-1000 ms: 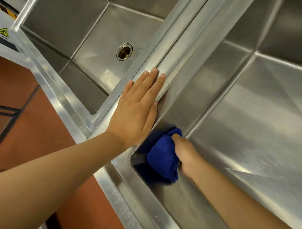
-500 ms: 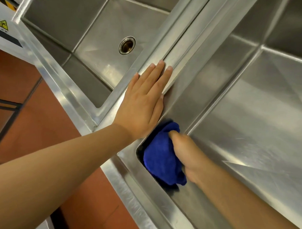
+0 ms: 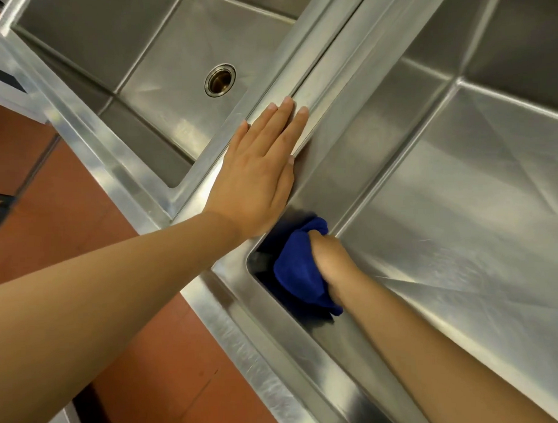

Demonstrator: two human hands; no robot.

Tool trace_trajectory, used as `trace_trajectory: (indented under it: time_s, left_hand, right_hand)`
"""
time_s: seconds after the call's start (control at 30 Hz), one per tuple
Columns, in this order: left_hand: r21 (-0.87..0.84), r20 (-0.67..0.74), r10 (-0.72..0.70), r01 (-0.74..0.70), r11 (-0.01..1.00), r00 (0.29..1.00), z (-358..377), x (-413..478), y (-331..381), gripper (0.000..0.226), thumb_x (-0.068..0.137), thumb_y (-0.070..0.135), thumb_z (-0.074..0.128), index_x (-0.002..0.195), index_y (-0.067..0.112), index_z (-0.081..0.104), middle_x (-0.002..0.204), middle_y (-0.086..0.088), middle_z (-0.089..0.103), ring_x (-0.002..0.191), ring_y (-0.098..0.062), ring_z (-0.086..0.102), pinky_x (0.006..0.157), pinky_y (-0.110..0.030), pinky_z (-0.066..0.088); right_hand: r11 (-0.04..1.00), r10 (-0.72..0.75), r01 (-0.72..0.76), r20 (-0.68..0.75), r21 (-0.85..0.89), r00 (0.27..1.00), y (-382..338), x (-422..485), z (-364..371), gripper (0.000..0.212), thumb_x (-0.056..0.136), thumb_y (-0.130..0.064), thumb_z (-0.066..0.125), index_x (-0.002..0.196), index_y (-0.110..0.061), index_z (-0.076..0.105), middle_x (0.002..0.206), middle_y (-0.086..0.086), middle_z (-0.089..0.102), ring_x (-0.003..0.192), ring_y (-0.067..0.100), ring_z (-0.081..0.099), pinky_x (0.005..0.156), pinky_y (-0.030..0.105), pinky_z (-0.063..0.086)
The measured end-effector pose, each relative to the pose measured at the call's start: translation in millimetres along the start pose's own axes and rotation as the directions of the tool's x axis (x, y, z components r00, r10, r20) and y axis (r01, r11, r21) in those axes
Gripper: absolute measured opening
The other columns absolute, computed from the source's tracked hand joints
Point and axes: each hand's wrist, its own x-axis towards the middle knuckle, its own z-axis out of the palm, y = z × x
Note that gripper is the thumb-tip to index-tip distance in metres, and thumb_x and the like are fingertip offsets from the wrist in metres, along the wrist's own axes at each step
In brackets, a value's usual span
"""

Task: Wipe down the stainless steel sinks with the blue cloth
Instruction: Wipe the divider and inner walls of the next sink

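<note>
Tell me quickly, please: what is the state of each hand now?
Left hand: open, fingers straight, resting flat on the divider.
Right hand: closed on the blue cloth, at a corner inside the sink.

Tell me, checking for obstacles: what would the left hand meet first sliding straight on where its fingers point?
The way looks free: the left hand points along the bare stainless steel divider ridge to the frame's edge.
</note>
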Motion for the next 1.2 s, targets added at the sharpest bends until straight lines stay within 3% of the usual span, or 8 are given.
trace_trajectory:
  time_s: [0.2,0.37,0.47,0.57,0.67,0.9,1.03,1.2]
  left_hand:
    - [0.023,-0.004,-0.015,0.015,1.000,1.000,1,1,1,0.052,0.100,0.020,0.029,0.152,0.015,0.025,0.158,-0.008,0.022,0.147,-0.024,0.015,0.117,-0.036,0.003]
    - [0.061,0.047,-0.075,0.072,0.996,0.996,-6,-3,10,0.060,0.095,0.032,0.015,0.151,0.014,0.025,0.158,-0.009,0.023,0.146,-0.027,0.020,0.116,-0.047,0.013]
    - [0.047,0.069,-0.188,0.185,0.982,0.980,-10,-26,18,0.057,0.097,0.033,0.013,0.152,0.021,0.021,0.160,-0.003,0.018,0.148,-0.022,0.014,0.117,-0.043,0.000]
    - [-0.008,0.061,-0.379,0.380,0.925,0.923,-10,-60,18,0.052,0.101,0.029,0.023,0.152,0.028,0.020,0.161,0.001,0.012,0.149,-0.017,0.005,0.117,-0.044,-0.006]
    - [-0.047,0.041,-0.525,0.526,0.849,0.850,-9,-91,27,0.060,0.092,0.037,0.019,0.152,0.029,0.023,0.160,0.001,0.016,0.148,-0.019,0.009,0.116,-0.053,0.004]
    - [-0.122,-0.053,-0.681,0.672,0.731,0.731,7,-92,55,0.062,0.091,0.037,0.018,0.153,0.030,0.018,0.161,0.003,0.009,0.149,-0.017,0.004,0.118,-0.046,0.002]
    - [-0.099,-0.066,-0.672,0.666,0.740,0.737,10,-95,50,0.059,0.094,0.037,0.020,0.152,0.032,0.017,0.161,0.005,0.010,0.149,-0.015,0.003,0.118,-0.043,0.002]
    - [-0.105,-0.077,-0.669,0.661,0.743,0.739,11,-96,49,0.056,0.096,0.037,0.022,0.151,0.035,0.016,0.161,0.007,0.010,0.148,-0.012,0.004,0.120,-0.047,0.007]
  right_hand:
    - [0.989,-0.100,0.109,0.093,-0.101,0.991,-21,-45,2,0.020,0.097,-0.022,0.039,0.084,-0.019,0.053,0.081,0.001,0.057,0.080,0.019,0.055,0.079,0.034,0.044]
    - [0.904,-0.171,0.297,0.377,-0.309,0.911,-34,-96,-17,0.017,0.082,-0.032,0.049,0.078,-0.017,0.053,0.074,0.001,0.059,0.072,0.017,0.054,0.072,0.036,0.043]
    - [0.874,-0.153,0.313,0.402,-0.370,0.903,-30,-103,-18,0.024,0.075,-0.037,0.046,0.082,-0.016,0.054,0.080,-0.001,0.060,0.076,0.015,0.054,0.080,0.039,0.046]
    - [0.905,-0.129,0.272,0.399,-0.326,0.908,-33,-94,-20,0.012,0.085,-0.028,0.046,0.078,-0.022,0.053,0.079,-0.005,0.057,0.080,0.014,0.051,0.082,0.032,0.041]
    - [0.913,-0.113,0.267,0.438,-0.309,0.892,-26,-88,-26,0.014,0.086,-0.024,0.047,0.075,-0.025,0.054,0.079,-0.005,0.058,0.082,0.014,0.052,0.093,0.037,0.042]
    - [0.873,-0.223,0.428,0.589,-0.233,0.776,-9,-98,-42,0.014,0.094,-0.032,0.054,0.099,-0.024,0.064,0.092,-0.007,0.068,0.088,0.012,0.062,0.091,0.034,0.047]
    - [0.943,-0.157,0.300,0.605,-0.143,0.781,2,-70,-47,0.013,0.094,-0.023,0.057,0.093,-0.032,0.066,0.085,-0.012,0.070,0.083,0.008,0.064,0.084,0.026,0.049]
    - [0.964,-0.028,0.163,0.531,-0.211,0.847,29,-29,-57,0.020,0.097,-0.022,0.052,0.116,-0.028,0.056,0.099,-0.008,0.065,0.089,0.005,0.060,0.091,0.024,0.041]
